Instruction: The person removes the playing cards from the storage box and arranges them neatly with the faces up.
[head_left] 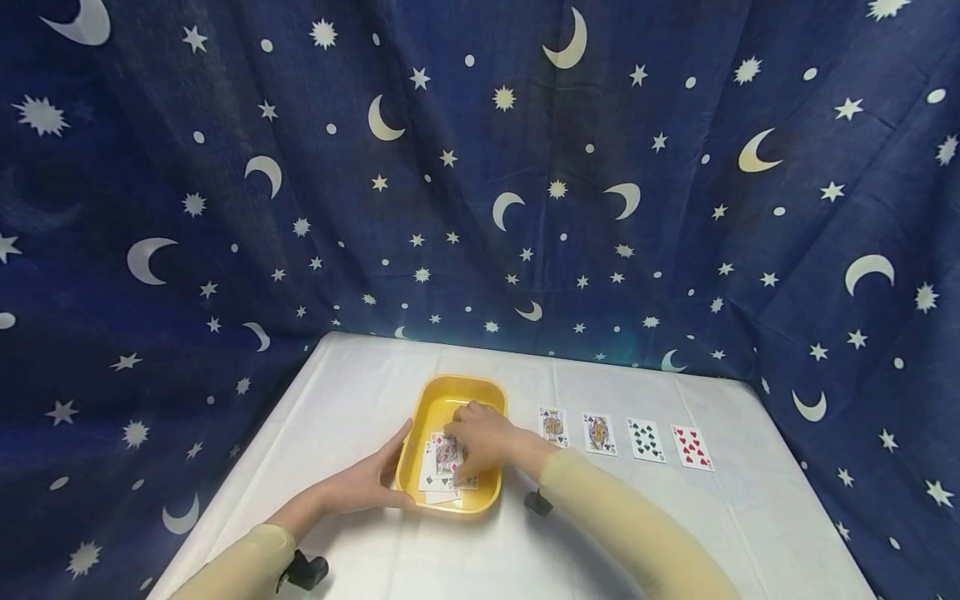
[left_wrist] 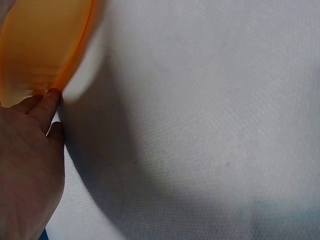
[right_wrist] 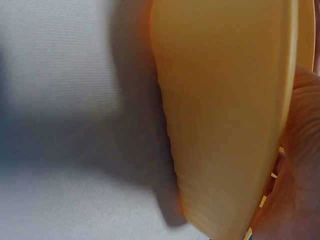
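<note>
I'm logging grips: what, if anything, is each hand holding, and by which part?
The left hand touches the yellow tray at its left side, fingers spread. Whether the right hand, over the cards inside, pinches one cannot be told.

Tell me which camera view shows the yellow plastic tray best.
The head view: it shows the yellow plastic tray from above, nearly whole, with playing cards inside. The left wrist view has only a cropped part in its upper-left corner; the right wrist view shows mainly one side, from outside, cut off by the frame.

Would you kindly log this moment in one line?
left hand: touching yellow tray; right hand: in tray, at cards; four other cards: row on table
</note>
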